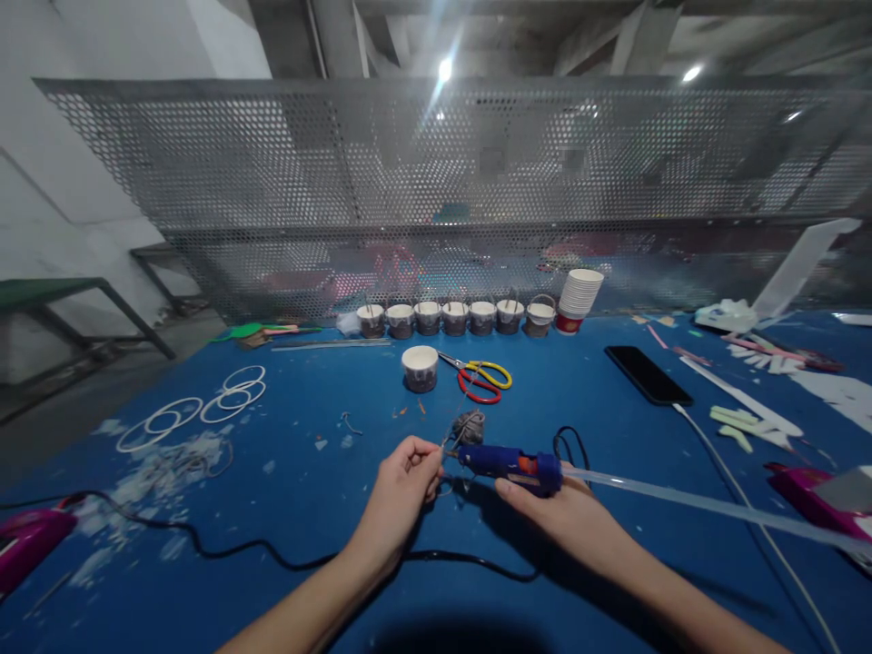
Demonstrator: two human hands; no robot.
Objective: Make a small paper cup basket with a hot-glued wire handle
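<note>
Because the nozzle needs to meet the strand, as it seems, both hands are brought close together above the blue table (292, 490). The left hand (401, 481) pinches a thin grey strand (447, 438) between thumb and fingers, probably to keep it steady. The right hand (576, 520) is closed around the blue glue gun (500, 461), whose tip points left to these fingers; its long glue stick (681, 499) goes out to the right, perhaps so that it does not disturb the work. Just beyond the gun lies a grey yarn ball (470, 425), within easy reach. Farther, one wrapped cup (420, 372) stands upright, left of the scissors (487, 374); at the far edge, similar cups (455, 318) with handles form a row, presumably to leave space for working.
</note>
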